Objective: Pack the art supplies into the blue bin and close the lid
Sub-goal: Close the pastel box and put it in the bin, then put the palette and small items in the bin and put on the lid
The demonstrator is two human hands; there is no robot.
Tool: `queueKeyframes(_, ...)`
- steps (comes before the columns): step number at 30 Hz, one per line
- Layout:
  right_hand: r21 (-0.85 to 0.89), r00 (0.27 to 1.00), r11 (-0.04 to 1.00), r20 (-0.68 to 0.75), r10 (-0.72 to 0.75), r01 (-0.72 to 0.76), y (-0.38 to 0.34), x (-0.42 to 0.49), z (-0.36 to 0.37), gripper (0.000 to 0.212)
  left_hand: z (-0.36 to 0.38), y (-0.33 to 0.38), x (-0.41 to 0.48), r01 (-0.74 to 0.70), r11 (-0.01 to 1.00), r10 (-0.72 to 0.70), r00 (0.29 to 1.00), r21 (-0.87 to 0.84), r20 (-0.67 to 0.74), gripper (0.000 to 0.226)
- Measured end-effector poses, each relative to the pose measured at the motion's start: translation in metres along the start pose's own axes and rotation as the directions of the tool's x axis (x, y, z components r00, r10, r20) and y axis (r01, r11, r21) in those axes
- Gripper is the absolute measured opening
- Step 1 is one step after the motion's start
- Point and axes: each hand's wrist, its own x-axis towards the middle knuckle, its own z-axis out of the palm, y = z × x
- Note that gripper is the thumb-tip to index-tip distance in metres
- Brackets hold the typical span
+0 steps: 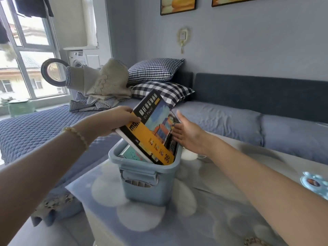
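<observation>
– Watching the head feed from my desk: the blue bin (147,192) stands on the table (221,221) in the middle of my view. It is open on top, and I can't find a lid anywhere in frame.
– What's the box doing?
– The oil pastel box (150,128) is tilted. Its low corner is inside the bin toward five o'clock and its high end sticks out toward eleven. I judge it's slanted because it looks too long for the opening, so it has to slide in corner first.
– Hands?
– The left hand (122,118), at ten o'clock of the bin, pinches the box's upper left edge, thumb on the cover and the other fingers tucked beneath. I'd say that one carries the weight. The right hand (188,134), at two o'clock, has straight fingers lying close together with the thumb raised, tips against the box's right edge. I read it as a guide, not a hold.
– Count for me.
– One bin, one latch handle (138,178) showing on its near end, one pastel box and two hands. One teal flat pack (132,154) lies inside at the bin's nine o'clock. One round bluish thing (313,183) sits at three o'clock by the frame edge, too blurred for me to name.
– So where are we?
– Partway, I'd say: the box is half in, and the lid step is not yet begun.
</observation>
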Motion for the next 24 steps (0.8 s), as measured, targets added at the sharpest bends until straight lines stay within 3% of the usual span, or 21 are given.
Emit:
queueKeyframes(5, 0.005, 0.999, 0.999, 0.018, 0.034, -0.034, 0.0, 0.001, 0.007, 0.065, 0.009, -0.007, 0.0, 0.043, 0.997, -0.042, 0.999, 0.057, -0.024, 0.018)
queueKeyframes(8, 0.027, 1.0, 0.999, 0.006, 0.03, -0.031, 0.001, 0.004, 0.006, 0.069, 0.03, -0.026, 0.01, 0.025, 0.97, -0.024, 1.0, 0.242, -0.007, 0.024)
queueKeyframes(12, -0.056, 1.0, 0.998, -0.012, 0.006, -0.006, 0.006, 0.007, 0.002, 0.071, 0.041, -0.049, 0.023, 0.006, 0.841, 0.066, 0.991, 0.541, -0.113, 0.051)
queueKeyframes(14, -0.149, 0.998, 0.989, -0.056, -0.028, 0.019, 0.009, 0.009, 0.0, 0.071, 0.041, -0.056, 0.023, -0.049, 0.761, 0.116, 0.991, 0.647, -0.061, 0.071)
queueKeyframes(18, -0.15, 0.994, 0.987, -0.076, -0.073, 0.061, 0.015, 0.012, -0.003, 0.067, 0.045, -0.064, 0.03, -0.097, 0.572, 0.042, 0.995, 0.814, 0.089, 0.06)
queueKeyframes(22, -0.126, 0.994, 0.988, -0.065, -0.093, 0.084, 0.017, -0.003, -0.017, 0.067, 0.043, -0.053, 0.03, -0.047, 0.495, -0.09, 0.99, 0.868, 0.105, 0.061)
queueKeyframes(24, -0.176, 0.992, 0.981, -0.081, -0.1, 0.085, 0.017, -0.02, -0.039, 0.065, 0.044, -0.034, 0.027, -0.059, 0.529, -0.002, 0.997, 0.846, 0.071, 0.063)
